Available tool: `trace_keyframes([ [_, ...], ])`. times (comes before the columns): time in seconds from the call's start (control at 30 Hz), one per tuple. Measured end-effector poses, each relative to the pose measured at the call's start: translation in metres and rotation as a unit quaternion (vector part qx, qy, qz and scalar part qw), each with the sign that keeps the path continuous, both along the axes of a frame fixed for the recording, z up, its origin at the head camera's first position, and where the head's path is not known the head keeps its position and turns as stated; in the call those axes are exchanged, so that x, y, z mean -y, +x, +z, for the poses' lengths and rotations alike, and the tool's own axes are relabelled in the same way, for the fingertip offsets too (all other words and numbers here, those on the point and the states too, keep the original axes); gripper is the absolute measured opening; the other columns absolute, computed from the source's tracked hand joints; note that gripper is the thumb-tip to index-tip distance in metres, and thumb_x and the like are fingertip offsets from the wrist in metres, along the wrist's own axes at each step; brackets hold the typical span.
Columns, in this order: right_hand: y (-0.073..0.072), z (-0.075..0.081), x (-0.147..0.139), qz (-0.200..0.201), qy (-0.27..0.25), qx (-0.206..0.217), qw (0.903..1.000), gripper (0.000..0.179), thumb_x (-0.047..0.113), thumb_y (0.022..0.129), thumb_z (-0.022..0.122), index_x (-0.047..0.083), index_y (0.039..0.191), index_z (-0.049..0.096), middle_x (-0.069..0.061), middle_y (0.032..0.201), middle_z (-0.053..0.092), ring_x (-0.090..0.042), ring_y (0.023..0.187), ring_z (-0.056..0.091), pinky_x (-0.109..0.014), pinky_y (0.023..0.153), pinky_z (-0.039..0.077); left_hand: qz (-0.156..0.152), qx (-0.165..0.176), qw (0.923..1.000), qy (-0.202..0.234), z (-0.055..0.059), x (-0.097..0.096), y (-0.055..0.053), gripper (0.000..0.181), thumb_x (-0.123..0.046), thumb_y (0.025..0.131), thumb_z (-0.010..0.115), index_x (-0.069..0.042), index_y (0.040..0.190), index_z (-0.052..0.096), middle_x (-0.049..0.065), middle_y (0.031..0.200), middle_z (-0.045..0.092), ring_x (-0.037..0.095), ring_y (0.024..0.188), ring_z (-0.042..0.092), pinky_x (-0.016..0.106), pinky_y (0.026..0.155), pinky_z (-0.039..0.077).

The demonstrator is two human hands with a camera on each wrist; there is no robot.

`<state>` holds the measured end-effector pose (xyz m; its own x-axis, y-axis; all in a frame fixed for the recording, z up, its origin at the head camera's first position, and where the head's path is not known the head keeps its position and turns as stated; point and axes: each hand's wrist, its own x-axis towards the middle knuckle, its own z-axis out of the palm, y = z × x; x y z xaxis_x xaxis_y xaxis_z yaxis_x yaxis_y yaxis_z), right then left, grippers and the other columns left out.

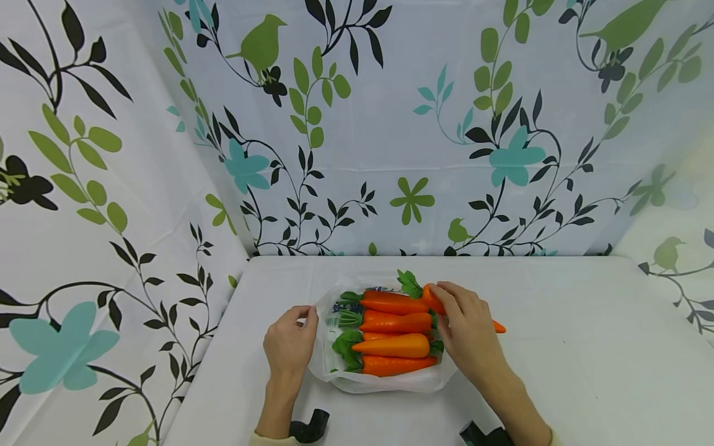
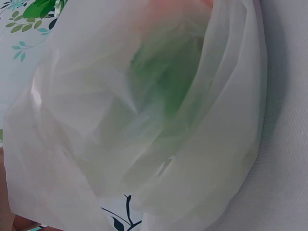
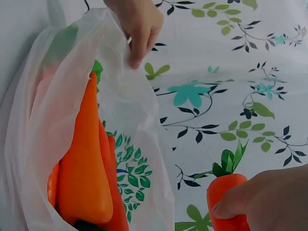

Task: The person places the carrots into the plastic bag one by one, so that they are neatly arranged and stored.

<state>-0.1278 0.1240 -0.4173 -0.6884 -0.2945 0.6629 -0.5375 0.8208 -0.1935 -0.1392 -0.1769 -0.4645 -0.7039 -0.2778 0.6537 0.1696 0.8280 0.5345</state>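
My left hand (image 1: 290, 341) pinches the left edge of a thin white plastic bag (image 1: 385, 385), which lies with its mouth spread. Inside the bag are several orange carrots (image 1: 390, 345) with green leafy tops, laid roughly side by side. Over the bag's far right side, my right hand (image 1: 471, 331) grips another carrot (image 1: 432, 298), its leaves pointing to the far left and its tip showing beyond the hand. In the right wrist view, the thumb lies across this carrot (image 3: 219, 190), close under the leaves. Translucent bag plastic (image 2: 96, 144) fills most of the left wrist view.
The bag rests on a white table (image 1: 563, 347), whose far edge meets a hanging cloth (image 1: 379, 142) printed with leaves, birds and flowers. More of this patterned cloth hangs along the left side. Black devices (image 1: 309, 426) are worn at both wrists.
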Motion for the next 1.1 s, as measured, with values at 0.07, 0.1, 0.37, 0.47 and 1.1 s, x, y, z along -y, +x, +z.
trace_keyframes([
  [0.07, 0.0, 0.0, 0.004, 0.009, -0.002, 0.0, 1.0, 0.056, 0.002, 0.074, 0.073, 0.006, 0.127, 0.053, -0.012, 0.126, 0.054, -0.029, 0.112, 0.05, -0.046, 0.086, 0.044, -0.001, 0.002, 1.0, 0.002, 0.0, 0.0, 0.0, 0.012, -0.02, 0.082, 0.069, -0.009, 0.082, 0.074, 0.005, 0.078, 0.074, 0.015, 0.055, 0.065, 0.032, 0.049, 0.05],
  [0.1, 0.0, 0.0, 0.005, 0.014, -0.002, 0.0, 0.9999, 0.056, 0.002, 0.075, 0.072, 0.006, 0.127, 0.053, -0.011, 0.126, 0.054, -0.029, 0.112, 0.05, -0.046, 0.087, 0.044, -0.001, 0.003, 1.0, 0.003, 0.0, 0.0, 0.0, 0.012, -0.02, 0.082, 0.069, -0.009, 0.082, 0.074, 0.005, 0.078, 0.074, 0.015, 0.055, 0.064, 0.032, 0.049, 0.05],
  [0.37, 0.003, 0.002, 0.022, 0.032, 0.014, 0.028, 0.999, 0.055, 0.003, 0.078, 0.069, 0.009, 0.13, 0.052, -0.008, 0.128, 0.054, -0.024, 0.119, 0.048, -0.043, 0.099, 0.04, -0.008, 0.007, 0.9999, 0.012, 0.0, 0.001, 0.0, 0.012, -0.02, 0.082, 0.069, -0.009, 0.083, 0.074, 0.005, 0.078, 0.074, 0.015, 0.056, 0.064, 0.031, 0.05, 0.051],
  [0.47, 0.003, 0.002, 0.029, 0.041, 0.018, 0.028, 0.9986, 0.055, 0.003, 0.079, 0.07, 0.009, 0.13, 0.051, -0.007, 0.129, 0.054, -0.023, 0.119, 0.048, -0.041, 0.099, 0.04, -0.007, 0.006, 0.9999, 0.011, 0.0, 0.001, 0.0, 0.012, -0.02, 0.082, 0.069, -0.009, 0.083, 0.074, 0.005, 0.077, 0.074, 0.016, 0.056, 0.064, 0.031, 0.051, 0.051],
  [1.1, 0.003, -0.021, 0.067, 0.088, 0.068, 0.013, 0.9937, 0.053, 0.006, 0.08, 0.069, 0.015, 0.13, 0.053, 0.0, 0.128, 0.056, -0.016, 0.118, 0.052, -0.037, 0.089, 0.042, 0.0, 0.016, 0.9998, 0.009, 0.001, 0.002, 0.0, 0.013, -0.021, 0.083, 0.068, -0.009, 0.082, 0.074, 0.005, 0.079, 0.074, 0.015, 0.056, 0.065, 0.031, 0.05, 0.051],
])
